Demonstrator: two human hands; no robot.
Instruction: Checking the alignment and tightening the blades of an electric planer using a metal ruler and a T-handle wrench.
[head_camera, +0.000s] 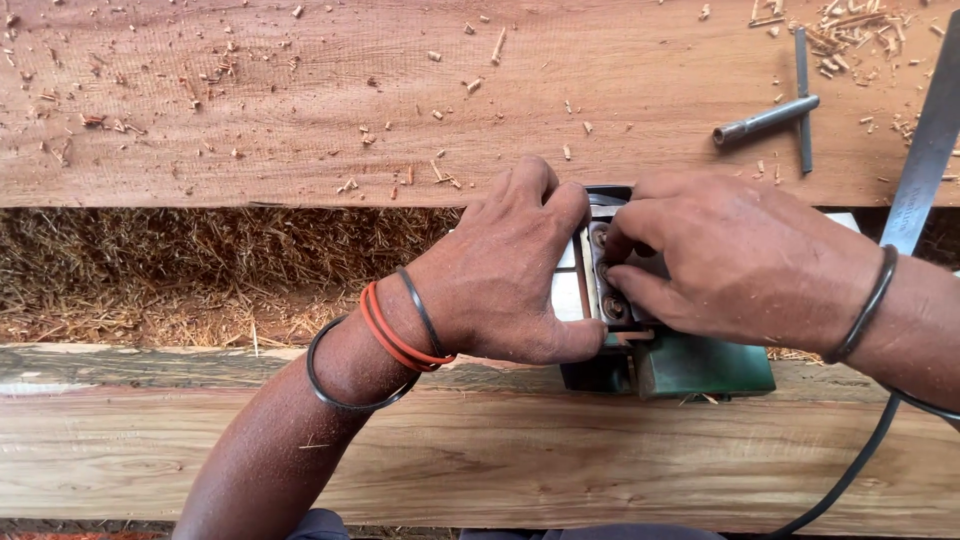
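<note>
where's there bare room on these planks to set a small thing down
The far plank is mostly bare left of the hands, with only scattered chips. The near plank is bare below the green tool. It is crowded around the left hand and right hand, and at the T-wrench with its chip pile.

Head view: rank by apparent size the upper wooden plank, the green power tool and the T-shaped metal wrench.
1. Upper wooden plank
2. Green power tool, partly hidden under both hands
3. T-shaped metal wrench

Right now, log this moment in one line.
left hand: on green planer | right hand: fingering blade clamp | socket wrench: upper plank
</note>
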